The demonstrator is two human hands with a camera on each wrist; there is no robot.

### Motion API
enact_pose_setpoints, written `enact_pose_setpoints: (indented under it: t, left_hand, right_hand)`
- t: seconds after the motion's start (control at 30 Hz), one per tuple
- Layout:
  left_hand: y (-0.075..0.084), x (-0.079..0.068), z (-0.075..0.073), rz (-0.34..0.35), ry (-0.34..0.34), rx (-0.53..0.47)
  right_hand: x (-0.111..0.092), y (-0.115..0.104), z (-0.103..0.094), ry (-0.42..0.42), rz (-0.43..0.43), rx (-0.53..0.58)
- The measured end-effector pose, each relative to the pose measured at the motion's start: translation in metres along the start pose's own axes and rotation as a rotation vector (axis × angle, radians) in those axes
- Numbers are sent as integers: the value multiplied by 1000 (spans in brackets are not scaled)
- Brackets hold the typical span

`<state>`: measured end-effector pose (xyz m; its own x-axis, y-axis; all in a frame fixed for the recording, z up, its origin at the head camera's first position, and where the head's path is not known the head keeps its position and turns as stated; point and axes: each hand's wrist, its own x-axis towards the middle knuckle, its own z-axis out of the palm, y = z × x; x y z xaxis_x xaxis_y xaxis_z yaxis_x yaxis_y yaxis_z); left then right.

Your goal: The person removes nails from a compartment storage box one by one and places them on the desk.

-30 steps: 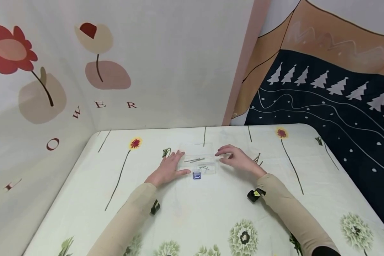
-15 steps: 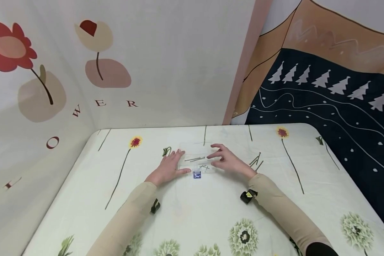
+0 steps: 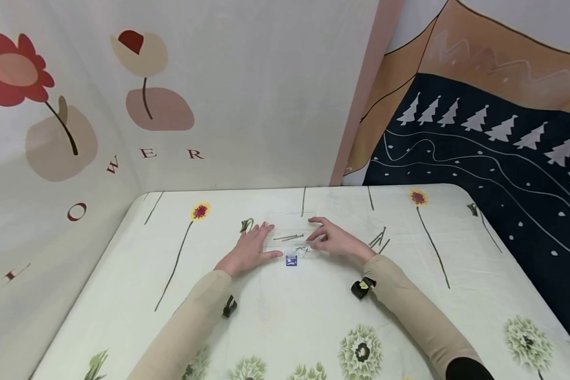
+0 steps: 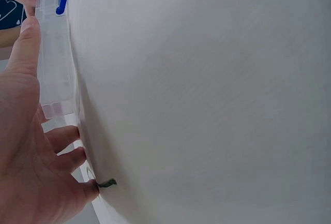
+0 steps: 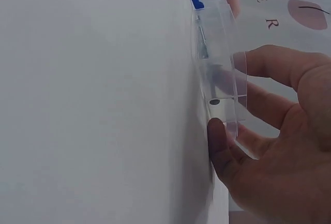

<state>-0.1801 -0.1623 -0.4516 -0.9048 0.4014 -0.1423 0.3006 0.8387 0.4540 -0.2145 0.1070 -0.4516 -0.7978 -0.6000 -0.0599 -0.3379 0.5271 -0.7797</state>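
Note:
A clear plastic compartment box (image 3: pixel 290 220) lies on the table between my hands, a blue latch (image 3: pixel 292 260) on its near side. Two long nails (image 3: pixel 290 237) lie in its middle section, and a few small nails or screws (image 3: pixel 302 249) in the near section. My left hand (image 3: pixel 248 250) rests spread at the left side, thumb along the near corner. My right hand (image 3: pixel 337 240) is at the right side with its fingers loosely bent. In the right wrist view, its fingertips touch the box wall (image 5: pixel 217 38) and no nail shows between them.
Several loose nails (image 3: pixel 379 238) lie on the table right of the box, close to the right wrist. The flower-printed tablecloth (image 3: pixel 275 306) covers the table, which meets a patterned cloth backdrop (image 3: pixel 256 116) behind.
My right hand has moved left from beside the box until its fingertips reach over the right edge, uncovering more of the loose nails. The left hand stays in place.

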Motion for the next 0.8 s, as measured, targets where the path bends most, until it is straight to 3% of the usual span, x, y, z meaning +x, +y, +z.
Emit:
enact_pose_setpoints:
  t: [0.4, 0.6, 0.8]
  left_hand:
    - [-3, 0, 1, 13, 9, 0]
    - [-1, -3, -1, 46, 44, -28]
    - [-3, 0, 2, 15, 15, -3]
  right_hand:
    - [4, -3, 6, -37, 41, -23]
    - [4, 0, 7, 27, 19, 50]
    - [3, -2, 7, 119, -12, 56]
